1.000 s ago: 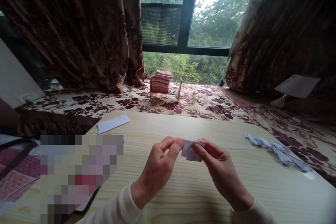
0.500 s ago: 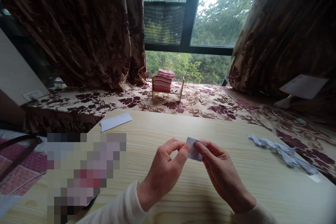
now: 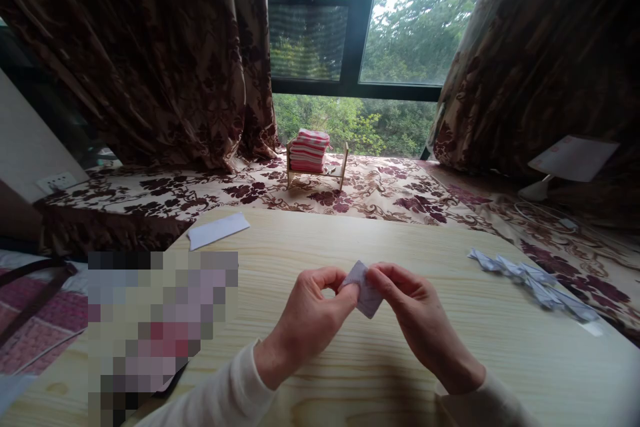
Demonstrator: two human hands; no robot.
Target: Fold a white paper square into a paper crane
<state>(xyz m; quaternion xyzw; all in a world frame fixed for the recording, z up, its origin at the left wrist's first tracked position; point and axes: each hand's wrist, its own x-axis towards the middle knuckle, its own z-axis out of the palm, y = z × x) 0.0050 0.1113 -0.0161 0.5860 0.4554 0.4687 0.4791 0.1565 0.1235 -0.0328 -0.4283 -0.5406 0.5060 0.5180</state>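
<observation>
One small paper [image 3: 368,297], newly corner-up between both hands [image 3: 311,317] [image 3: 425,320]

Folded square [image 3: 369,299]: matt paper, we see.
Tabletop [image 3: 370,367]: smooth wood, visibly grained (we catch a soft sheen).
Left curtain [image 3: 190,60]: cloth, faintly satiny.

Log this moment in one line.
left hand: pinching paper piece | right hand: pinching paper piece | white strip: table, far left | folded papers: table, right
</observation>
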